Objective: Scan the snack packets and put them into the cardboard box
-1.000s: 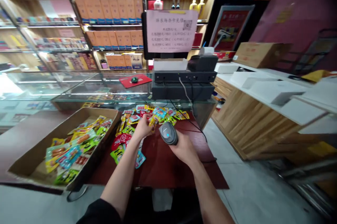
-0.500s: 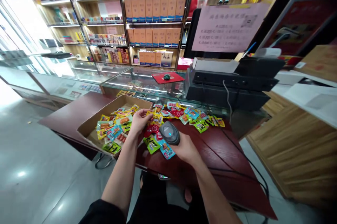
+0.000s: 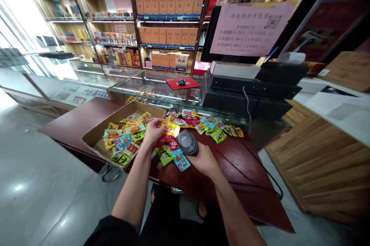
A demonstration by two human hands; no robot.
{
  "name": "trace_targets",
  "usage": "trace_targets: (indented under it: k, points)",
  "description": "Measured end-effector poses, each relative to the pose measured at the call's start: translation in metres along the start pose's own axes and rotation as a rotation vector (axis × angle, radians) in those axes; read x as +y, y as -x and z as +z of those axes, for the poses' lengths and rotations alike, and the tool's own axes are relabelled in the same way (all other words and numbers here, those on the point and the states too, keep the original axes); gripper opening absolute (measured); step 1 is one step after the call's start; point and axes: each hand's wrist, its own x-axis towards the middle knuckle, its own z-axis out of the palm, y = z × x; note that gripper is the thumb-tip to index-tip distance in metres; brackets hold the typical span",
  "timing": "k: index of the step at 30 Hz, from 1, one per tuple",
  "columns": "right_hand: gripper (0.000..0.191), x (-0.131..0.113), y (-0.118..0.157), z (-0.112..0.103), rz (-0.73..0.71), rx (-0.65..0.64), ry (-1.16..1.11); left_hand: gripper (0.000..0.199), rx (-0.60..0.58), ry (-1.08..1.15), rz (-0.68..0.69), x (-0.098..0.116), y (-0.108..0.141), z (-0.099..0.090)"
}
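Shifted toward the box (image 3: 146,110), left fingers (image 3: 162,127) hold a packet (image 3: 173,130), right fingers (image 3: 197,158) a scanner (image 3: 186,142), table (image 3: 231,167) facing shelves (image 3: 170,22).

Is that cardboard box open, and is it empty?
Open, and not empty: nothing covers the top of the cardboard box, and colourful snack packets lie inside, with some bare cardboard showing.

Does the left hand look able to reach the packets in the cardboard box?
Probably yes: the left hand is near the cardboard box, and no lid covers the packets, though that hand appears to hold a yellow packet.
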Motion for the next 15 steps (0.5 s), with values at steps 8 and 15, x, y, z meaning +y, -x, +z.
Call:
trace_targets:
  k: [8,15]
  points:
    - [0.031,-0.015,-0.012,0.019,-0.07,-0.073,0.001,0.048,0.269,0.047,0.101,0.012,0.002,-0.057]
    - [0.03,-0.025,-0.021,0.032,-0.1,-0.085,0.014,0.048,0.534,0.023,0.279,0.029,-0.002,-0.096]
